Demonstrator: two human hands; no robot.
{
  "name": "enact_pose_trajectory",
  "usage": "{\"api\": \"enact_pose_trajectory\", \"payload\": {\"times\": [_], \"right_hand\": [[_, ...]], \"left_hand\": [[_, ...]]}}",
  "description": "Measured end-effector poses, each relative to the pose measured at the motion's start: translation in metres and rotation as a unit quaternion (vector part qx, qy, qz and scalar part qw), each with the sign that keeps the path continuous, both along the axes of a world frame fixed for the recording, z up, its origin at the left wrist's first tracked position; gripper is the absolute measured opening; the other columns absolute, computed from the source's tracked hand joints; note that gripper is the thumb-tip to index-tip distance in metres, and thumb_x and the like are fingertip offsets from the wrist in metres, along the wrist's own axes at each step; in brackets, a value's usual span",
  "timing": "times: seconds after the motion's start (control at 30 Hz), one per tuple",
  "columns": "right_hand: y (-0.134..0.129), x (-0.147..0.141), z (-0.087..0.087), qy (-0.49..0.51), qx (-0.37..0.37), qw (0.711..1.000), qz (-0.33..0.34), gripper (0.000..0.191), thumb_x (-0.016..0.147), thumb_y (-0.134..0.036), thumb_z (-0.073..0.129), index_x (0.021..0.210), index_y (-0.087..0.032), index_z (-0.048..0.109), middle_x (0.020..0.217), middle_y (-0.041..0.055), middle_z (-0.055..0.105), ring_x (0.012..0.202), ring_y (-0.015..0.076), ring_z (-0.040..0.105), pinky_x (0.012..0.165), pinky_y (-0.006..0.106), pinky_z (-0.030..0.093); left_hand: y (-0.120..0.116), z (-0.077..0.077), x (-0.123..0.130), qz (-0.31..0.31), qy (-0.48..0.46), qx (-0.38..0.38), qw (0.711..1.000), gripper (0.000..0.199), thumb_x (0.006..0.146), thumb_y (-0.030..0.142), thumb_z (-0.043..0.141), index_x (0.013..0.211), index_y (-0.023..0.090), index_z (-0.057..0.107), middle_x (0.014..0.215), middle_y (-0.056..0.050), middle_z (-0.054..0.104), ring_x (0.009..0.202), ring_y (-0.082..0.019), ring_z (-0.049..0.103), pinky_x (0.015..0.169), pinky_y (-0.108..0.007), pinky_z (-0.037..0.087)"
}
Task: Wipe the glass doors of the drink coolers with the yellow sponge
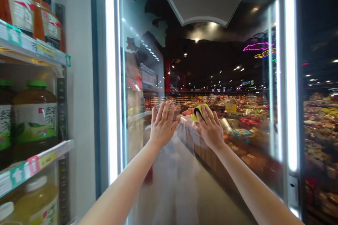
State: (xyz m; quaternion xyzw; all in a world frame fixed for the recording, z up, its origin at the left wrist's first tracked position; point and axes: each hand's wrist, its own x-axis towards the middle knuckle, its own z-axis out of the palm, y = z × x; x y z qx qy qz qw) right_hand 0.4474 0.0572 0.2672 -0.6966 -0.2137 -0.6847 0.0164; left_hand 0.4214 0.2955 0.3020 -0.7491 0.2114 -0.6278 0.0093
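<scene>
A glass door point(227, 190) in a lit frame stands open in front of me, with the shop showing through it. My left hand point(162, 123) lies flat against the pane, fingers stretched upward and nothing in it. To its right, my right hand point(211, 128) presses a yellow cloth point(202, 110) with a dark edge onto the glass. The cloth sticks out above and left of the fingers; the part under the palm is hidden.
Drink shelves are close on the left, holding bottles with green caps point(34, 112) and orange-brown bottles point(43, 19). Price strips point(44, 160) run along the shelf edges. Bright light tubes point(291, 77) line the door frame. A fan-shaped sign point(203, 1) is on the upper pane.
</scene>
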Motion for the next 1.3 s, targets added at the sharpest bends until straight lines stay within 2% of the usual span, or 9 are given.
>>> {"api": "enact_pose_trajectory", "payload": {"times": [0.2, 0.43, 0.57, 0.73, 0.83, 0.97, 1.07, 1.2, 1.3], "right_hand": [[0.013, 0.006, 0.053, 0.012, 0.046, 0.999, 0.020, 0.058, 0.101, -0.017, 0.046, 0.159, -0.022, 0.037, 0.167, 0.0117, 0.029, 0.157, 0.0271, 0.023, 0.126, 0.054, 0.029], [-0.035, 0.005, -0.003, -0.004, -0.042, 0.999, 0.009, 0.055, 0.101, -0.015, 0.048, 0.156, -0.026, 0.043, 0.163, 0.0100, 0.040, 0.154, 0.0245, 0.032, 0.126, 0.049, 0.031], [-0.065, 0.010, 0.019, 0.003, 0.058, 0.998, 0.001, 0.060, 0.100, -0.011, 0.042, 0.159, -0.021, 0.037, 0.167, 0.0130, 0.030, 0.156, 0.0275, 0.024, 0.125, 0.055, 0.031], [-0.037, 0.012, 0.045, 0.000, 0.080, 0.997, 0.005, 0.056, 0.102, -0.015, 0.043, 0.157, -0.017, 0.040, 0.166, 0.0139, 0.031, 0.157, 0.0275, 0.022, 0.126, 0.054, 0.030], [-0.032, 0.008, 0.016, -0.009, 0.012, 1.000, 0.001, 0.055, 0.102, -0.018, 0.048, 0.157, -0.023, 0.041, 0.164, 0.0112, 0.037, 0.155, 0.0260, 0.028, 0.125, 0.049, 0.034], [-0.069, 0.009, -0.016, -0.035, -0.023, 0.999, -0.008, 0.058, 0.102, -0.014, 0.049, 0.158, -0.024, 0.039, 0.161, 0.0110, 0.043, 0.153, 0.0243, 0.033, 0.125, 0.047, 0.035], [-0.095, 0.015, 0.004, -0.038, 0.052, 0.998, -0.015, 0.060, 0.102, -0.011, 0.044, 0.160, -0.023, 0.035, 0.165, 0.0117, 0.036, 0.155, 0.0263, 0.028, 0.124, 0.052, 0.034], [-0.087, 0.020, 0.043, -0.023, 0.105, 0.994, -0.008, 0.058, 0.103, -0.017, 0.045, 0.160, -0.023, 0.035, 0.168, 0.0103, 0.028, 0.157, 0.0282, 0.023, 0.125, 0.054, 0.031], [-0.077, 0.015, 0.030, -0.003, 0.044, 0.999, -0.001, 0.059, 0.102, -0.019, 0.046, 0.160, -0.024, 0.034, 0.167, 0.0097, 0.031, 0.156, 0.0264, 0.025, 0.126, 0.051, 0.031]], "left_hand": [[-0.027, 0.007, 0.005, -0.002, 0.002, -0.008, 1.000, 0.061, 0.101, 0.036, 0.046, 0.158, 0.019, 0.037, 0.167, -0.014, 0.031, 0.157, -0.031, 0.023, 0.128, -0.059, 0.012], [-0.045, 0.002, 0.008, -0.013, -0.008, -0.019, 1.000, 0.064, 0.100, 0.036, 0.048, 0.160, 0.021, 0.032, 0.167, -0.014, 0.030, 0.157, -0.030, 0.022, 0.129, -0.059, 0.011], [-0.056, 0.002, 0.013, -0.028, -0.014, 0.006, 0.999, 0.065, 0.102, 0.029, 0.043, 0.163, 0.019, 0.023, 0.166, -0.012, 0.032, 0.156, -0.026, 0.025, 0.129, -0.049, 0.021], [-0.075, 0.005, 0.019, -0.034, -0.025, 0.032, 0.999, 0.068, 0.103, 0.028, 0.041, 0.164, 0.017, 0.013, 0.166, -0.012, 0.031, 0.155, -0.025, 0.026, 0.130, -0.047, 0.020], [-0.086, 0.003, 0.021, -0.039, -0.032, 0.037, 0.998, 0.070, 0.103, 0.030, 0.043, 0.164, 0.017, 0.011, 0.166, -0.013, 0.030, 0.155, -0.026, 0.025, 0.130, -0.049, 0.019], [-0.094, 0.001, 0.023, -0.049, -0.036, 0.045, 0.997, 0.073, 0.103, 0.031, 0.044, 0.164, 0.018, 0.008, 0.167, -0.012, 0.028, 0.156, -0.026, 0.025, 0.130, -0.050, 0.019], [-0.099, 0.001, 0.025, -0.043, -0.050, 0.055, 0.996, 0.074, 0.102, 0.030, 0.045, 0.164, 0.019, 0.006, 0.167, -0.011, 0.027, 0.156, -0.025, 0.024, 0.130, -0.048, 0.018], [-0.111, 0.002, 0.029, -0.042, -0.065, 0.047, 0.996, 0.075, 0.102, 0.028, 0.047, 0.165, 0.020, 0.007, 0.167, -0.012, 0.029, 0.156, -0.026, 0.024, 0.130, -0.053, 0.012], [-0.122, 0.000, 0.030, -0.040, -0.074, 0.041, 0.996, 0.074, 0.101, 0.030, 0.048, 0.164, 0.020, 0.012, 0.166, -0.014, 0.030, 0.156, -0.028, 0.024, 0.129, -0.058, 0.009]]}}
